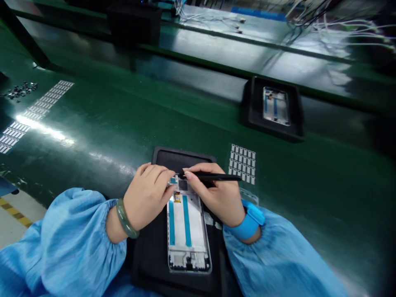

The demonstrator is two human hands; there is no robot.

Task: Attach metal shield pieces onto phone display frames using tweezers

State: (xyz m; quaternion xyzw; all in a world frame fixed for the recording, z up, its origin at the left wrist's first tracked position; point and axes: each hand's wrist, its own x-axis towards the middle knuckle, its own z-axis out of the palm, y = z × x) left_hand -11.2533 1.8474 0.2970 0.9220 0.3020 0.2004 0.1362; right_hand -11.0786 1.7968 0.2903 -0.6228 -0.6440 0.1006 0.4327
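Working at the top end of the phone frame [187, 225], seated in a black tray [154, 255] on the bench [108, 123]: left hand [147, 194] pinching there, right hand [216, 194] gripping black tweezers [213, 177]. Next, probably, fine tip placement.

One head-worn view only. Looks forward and steeply down from above the near edge of the glossy dark green worktop [102, 123], close over both forearms. Frame tilted; far edge runs diagonally across the top. No second view.
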